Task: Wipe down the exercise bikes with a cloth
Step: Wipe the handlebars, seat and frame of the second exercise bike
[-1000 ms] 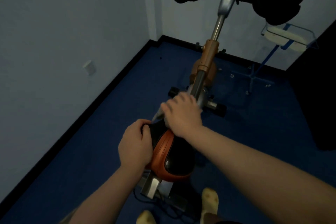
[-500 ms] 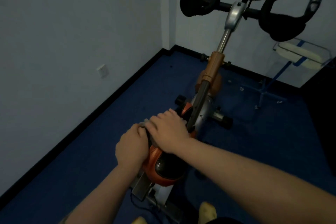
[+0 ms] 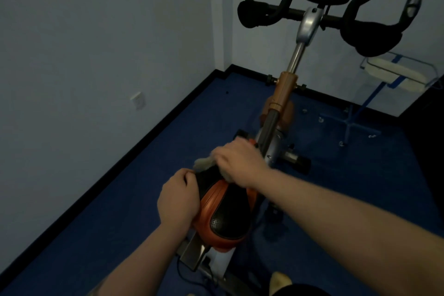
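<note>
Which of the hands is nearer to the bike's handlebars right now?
Right. The right hand presses the cloth on the saddle's nose, toward the handlebars. The left hand grips the saddle's side, farther back.

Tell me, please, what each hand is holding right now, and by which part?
The left hand grips the left edge of the bike saddle. The right hand presses a pale cloth onto the saddle's nose; its grip on the cloth is blurred.

Both forearms are bare up to the lower edge of the picture, with no watch or ring on the left hand (image 3: 179, 199) or the right hand (image 3: 240, 163) (the right one is blurred). A pale slipper (image 3: 280, 280) covers one foot.
</note>
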Motion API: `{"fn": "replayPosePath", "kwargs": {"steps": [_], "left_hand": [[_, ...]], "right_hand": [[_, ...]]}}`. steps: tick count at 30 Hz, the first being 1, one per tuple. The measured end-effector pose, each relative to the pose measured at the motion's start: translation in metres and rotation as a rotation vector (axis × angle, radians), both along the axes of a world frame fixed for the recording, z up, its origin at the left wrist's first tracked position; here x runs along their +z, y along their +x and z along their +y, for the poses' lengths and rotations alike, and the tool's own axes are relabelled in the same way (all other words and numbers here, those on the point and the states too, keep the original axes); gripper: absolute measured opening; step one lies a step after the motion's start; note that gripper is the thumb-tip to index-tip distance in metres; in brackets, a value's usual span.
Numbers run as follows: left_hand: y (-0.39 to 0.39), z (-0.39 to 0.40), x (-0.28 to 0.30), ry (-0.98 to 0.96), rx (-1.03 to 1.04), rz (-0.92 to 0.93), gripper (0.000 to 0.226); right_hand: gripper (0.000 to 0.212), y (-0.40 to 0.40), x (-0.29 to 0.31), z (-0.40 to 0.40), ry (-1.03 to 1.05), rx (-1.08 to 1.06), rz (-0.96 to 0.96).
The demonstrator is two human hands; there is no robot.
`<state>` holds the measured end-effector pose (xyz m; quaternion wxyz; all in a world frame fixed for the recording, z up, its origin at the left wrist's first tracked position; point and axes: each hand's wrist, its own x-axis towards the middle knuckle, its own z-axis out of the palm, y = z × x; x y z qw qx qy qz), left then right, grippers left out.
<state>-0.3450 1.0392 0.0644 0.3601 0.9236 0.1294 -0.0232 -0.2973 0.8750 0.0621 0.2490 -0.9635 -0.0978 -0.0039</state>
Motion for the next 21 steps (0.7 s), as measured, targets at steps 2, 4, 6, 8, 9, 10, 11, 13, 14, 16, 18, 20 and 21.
{"fn": "replayPosePath", "kwargs": {"steps": [2,4,6,8,9,10,11,13,14,16,18,20,21], "left_hand": [[0.0,0.0,0.0,-0.015,-0.005,-0.006,0.029],[0.001,0.0,-0.001,-0.025,-0.001,-0.013,0.03],[0.001,0.0,-0.003,-0.031,0.007,-0.021,0.029],[0.003,0.0,-0.004,-0.028,0.009,-0.02,0.028],[0.003,0.0,-0.004,-0.024,0.008,-0.018,0.028],[0.003,0.0,-0.004,-0.021,0.007,-0.016,0.028],[0.003,0.0,-0.005,-0.022,0.01,-0.017,0.028],[0.003,0.0,-0.005,-0.029,0.009,-0.024,0.028],[0.002,0.0,-0.005,-0.035,0.008,-0.029,0.029],[0.001,0.001,-0.006,-0.046,0.004,-0.036,0.029],[0.001,0.002,-0.006,-0.058,-0.005,-0.041,0.029],[0.001,0.002,-0.007,-0.076,-0.001,-0.059,0.029],[0.001,0.002,-0.008,-0.074,0.001,-0.069,0.029]], "right_hand": [[0.032,0.021,0.0,-0.025,0.008,-0.217,0.093],[0.034,0.026,-0.004,-0.027,0.131,-0.402,0.138],[0.033,0.011,-0.017,-0.005,0.166,-0.52,0.063],[0.037,-0.013,-0.028,0.017,0.132,-0.528,-0.072],[0.041,-0.022,-0.03,0.022,0.138,-0.508,-0.113],[0.043,-0.025,-0.031,0.023,0.149,-0.495,-0.106],[0.044,-0.021,-0.03,0.021,0.167,-0.492,-0.073],[0.042,-0.006,-0.022,0.013,0.192,-0.536,0.032],[0.042,0.004,-0.015,0.01,0.205,-0.564,0.08],[0.043,0.016,-0.004,0.007,0.246,-0.616,0.153],[0.049,0.005,-0.004,0.014,0.271,-0.659,0.168],[0.058,-0.025,-0.012,0.028,0.255,-0.669,0.139],[0.062,-0.042,-0.016,0.036,0.247,-0.663,0.126]]}}
